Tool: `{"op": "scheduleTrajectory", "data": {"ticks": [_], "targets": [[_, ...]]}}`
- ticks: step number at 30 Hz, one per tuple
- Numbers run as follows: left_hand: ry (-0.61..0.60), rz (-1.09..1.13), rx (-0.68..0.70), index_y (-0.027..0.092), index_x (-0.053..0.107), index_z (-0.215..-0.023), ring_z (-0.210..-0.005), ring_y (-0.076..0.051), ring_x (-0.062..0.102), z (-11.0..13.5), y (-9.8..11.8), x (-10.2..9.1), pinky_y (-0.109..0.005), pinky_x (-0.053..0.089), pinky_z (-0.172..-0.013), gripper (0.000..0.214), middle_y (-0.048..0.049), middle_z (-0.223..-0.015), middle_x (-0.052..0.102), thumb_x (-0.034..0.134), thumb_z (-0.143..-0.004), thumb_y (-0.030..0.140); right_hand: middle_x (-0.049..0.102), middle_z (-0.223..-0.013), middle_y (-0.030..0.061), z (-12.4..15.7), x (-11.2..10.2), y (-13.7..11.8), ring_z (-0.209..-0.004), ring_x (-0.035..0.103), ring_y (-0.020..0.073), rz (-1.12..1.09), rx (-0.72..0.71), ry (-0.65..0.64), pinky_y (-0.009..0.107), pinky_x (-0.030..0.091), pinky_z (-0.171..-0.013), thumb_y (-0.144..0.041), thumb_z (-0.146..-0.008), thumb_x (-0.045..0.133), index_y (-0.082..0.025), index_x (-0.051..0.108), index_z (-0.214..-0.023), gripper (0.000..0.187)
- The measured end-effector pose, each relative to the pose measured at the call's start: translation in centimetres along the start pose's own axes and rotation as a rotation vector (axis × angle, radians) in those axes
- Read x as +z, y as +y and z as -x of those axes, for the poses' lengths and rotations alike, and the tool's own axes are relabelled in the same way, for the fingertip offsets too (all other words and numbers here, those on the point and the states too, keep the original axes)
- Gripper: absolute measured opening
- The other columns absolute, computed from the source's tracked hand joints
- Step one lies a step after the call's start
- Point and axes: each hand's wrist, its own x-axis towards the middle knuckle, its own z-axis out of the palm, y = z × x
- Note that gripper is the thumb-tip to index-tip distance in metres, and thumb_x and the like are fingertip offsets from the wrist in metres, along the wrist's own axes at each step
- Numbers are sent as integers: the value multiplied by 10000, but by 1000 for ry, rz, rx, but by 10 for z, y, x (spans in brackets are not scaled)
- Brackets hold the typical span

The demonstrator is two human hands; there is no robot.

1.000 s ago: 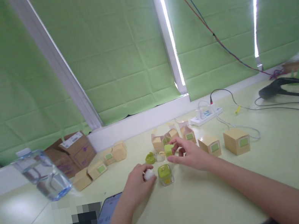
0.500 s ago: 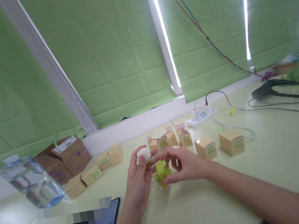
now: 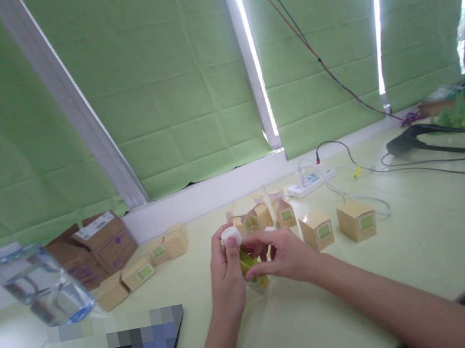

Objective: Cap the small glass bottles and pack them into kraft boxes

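My left hand (image 3: 226, 271) is closed around a small white rounded piece (image 3: 231, 236), perhaps a cap, with the thumb pressed on its front. My right hand (image 3: 285, 254) reaches in from the right, thumb and fingers bent around a yellow-green curved piece (image 3: 247, 262) between the two hands. Under it, near the tabletop, a small clear container (image 3: 260, 285) shows yellow inside; its upper part is hidden by the fingers. A bit of another white thing (image 3: 270, 229) peeks out behind my right hand.
Two cardboard boxes (image 3: 356, 220) with green labels stand to the right, several opened ones (image 3: 283, 213) behind my hands, several more (image 3: 137, 273) left. A water bottle (image 3: 47, 284), brown carton (image 3: 112, 241), blurred-out screen (image 3: 171, 335), power strip (image 3: 311, 182) and cables surround them.
My left thumb and fingers have closed in beside the yellow-green piece, carrying the white piece slightly right. The yellow-green piece now tilts and is more covered by my hands. The view has shifted slightly.
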Motion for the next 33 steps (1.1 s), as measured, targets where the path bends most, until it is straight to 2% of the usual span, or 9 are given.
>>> {"op": "scheduleTrajectory", "data": {"ticks": [4, 7, 10, 14, 17, 20, 24, 29, 33], "targets": [[86, 1, 7, 200, 589, -1137, -793, -154, 600, -2, -2, -3, -249, 485, -734, 456, -18, -909, 638, 468, -914, 579, 731, -924, 31, 2, 2, -3, -761, 687, 153, -22, 11, -93, 245, 543, -664, -403, -877, 650, -234, 652, -1142, 314], [91, 86, -26, 193, 589, -1140, -689, -137, 610, -2, 1, -4, -231, 484, -642, 481, -2, -807, 647, 493, -894, 595, 731, -870, 28, 3, 1, -2, -720, 689, 146, -26, 17, -85, 241, 542, -637, -379, -917, 593, -229, 620, -1141, 271], [28, 205, -70, 184, 560, -1149, -561, -123, 599, 0, 6, -3, -223, 484, -555, 488, 28, -665, 618, 509, -886, 591, 685, -765, 5, 2, -2, -1, -616, 626, 122, 9, -7, 35, 236, 516, -588, -384, -923, 582, -222, 590, -1120, 255], [-120, 266, -132, 170, 550, -1137, -455, -128, 581, 4, 11, 0, -239, 486, -468, 496, 48, -585, 585, 528, -874, 589, 629, -1005, 43, 1, -6, -2, -653, 555, 110, 48, -77, 176, 230, 495, -543, -369, -860, 669, -260, 553, -1209, 384], [-205, 266, -179, 163, 579, -1075, -430, -135, 582, 6, 10, 0, -251, 489, -440, 500, 49, -576, 577, 572, -839, 603, 545, -1154, 74, 1, -8, -2, -728, 537, 122, 78, -82, 146, 242, 512, -558, -365, -825, 715, -288, 570, -1246, 452], [-262, 265, -222, 155, 592, -1038, -423, -147, 590, 8, 7, -2, -262, 492, -431, 511, 34, -564, 592, 571, -830, 621, 514, -1160, 79, 0, -10, -1, -739, 521, 124, 92, -64, 124, 258, 525, -585, -383, -805, 741, -279, 617, -1190, 418], [-301, 286, -254, 135, 596, -1060, -434, -164, 602, 9, 6, -4, -277, 503, -438, 520, 3, -569, 625, 537, -856, 609, 556, -1138, 79, 0, -11, 0, -738, 530, 134, 86, -85, 118, 267, 519, -585, -385, -799, 749, -254, 620, -1132, 381], [-239, 343, -255, 120, 572, -1208, -428, -162, 589, 6, 9, -6, -271, 482, -430, 558, -2, -588, 630, 493, -890, 572, 625, -1076, 70, 2, -13, -1, -745, 559, 148, 70, -101, 154, 247, 497, -534, -385, -778, 758, -231, 594, -1116, 405], [-45, 393, -264, 157, 628, -1067, -528, -121, 577, 2, 8, -10, -212, 458, -448, 432, 13, -692, 611, 560, -858, 528, 651, -964, 50, 4, -12, -2, -712, 572, 144, 69, -107, 143, 236, 489, -511, -353, -752, 766, -214, 606, -1094, 402]]}}
